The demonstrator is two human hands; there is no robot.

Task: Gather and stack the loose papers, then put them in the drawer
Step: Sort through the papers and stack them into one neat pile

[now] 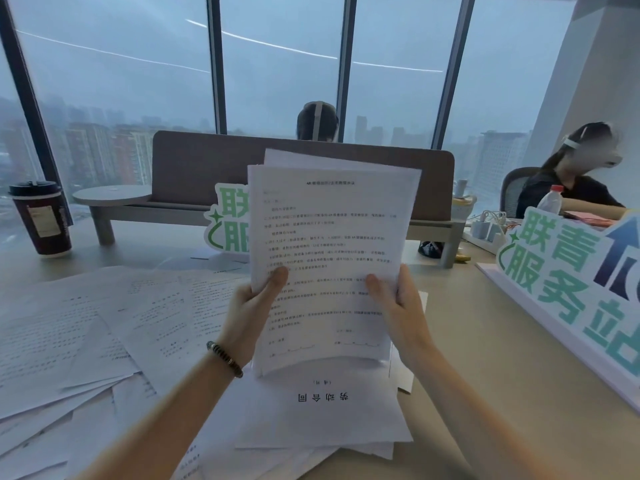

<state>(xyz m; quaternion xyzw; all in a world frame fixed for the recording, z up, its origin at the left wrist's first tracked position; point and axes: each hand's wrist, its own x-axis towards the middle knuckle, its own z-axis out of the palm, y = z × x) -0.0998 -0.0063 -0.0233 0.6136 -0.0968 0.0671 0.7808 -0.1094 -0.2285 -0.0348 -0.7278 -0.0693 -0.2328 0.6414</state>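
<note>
Head view: a sheaf of papers (325, 251) held upright above the desk (467, 341).
Long axis vertical, print facing the wearer; left hand (252, 306) and right hand (398, 303) grip its side edges, thumbs in front, above loose sheets (104, 323).

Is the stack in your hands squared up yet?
Not yet. The held stack is upright between left hand and right hand, but a rear sheet's corners stick out at the top.

coffee cup (41, 220) far left; green-lettered sign (568, 271) right; water bottle (550, 199) behind.
</note>
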